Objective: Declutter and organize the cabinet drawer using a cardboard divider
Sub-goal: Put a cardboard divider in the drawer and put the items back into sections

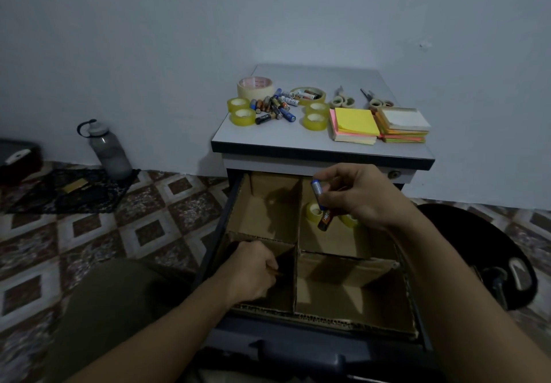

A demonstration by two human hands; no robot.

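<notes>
Two hands, nearest: left hand (253,266) curled low in the near-left compartment of the divider (296,278); grip unclear.
Farther: right hand (357,196) pinches two batteries (321,205), steeply tilted, over the far-right compartment holding tape rolls (314,211).
Farthest: battery pile (274,108) on the worktop (268,141), right hand nearer.

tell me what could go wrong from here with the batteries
1. The right hand pinches two batteries above the far-right compartment, where tape rolls already lie; one may slip and land among the tape.
2. The left hand sits inside the near-left compartment beside the cardboard divider; a nudge could shift its walls.
</notes>
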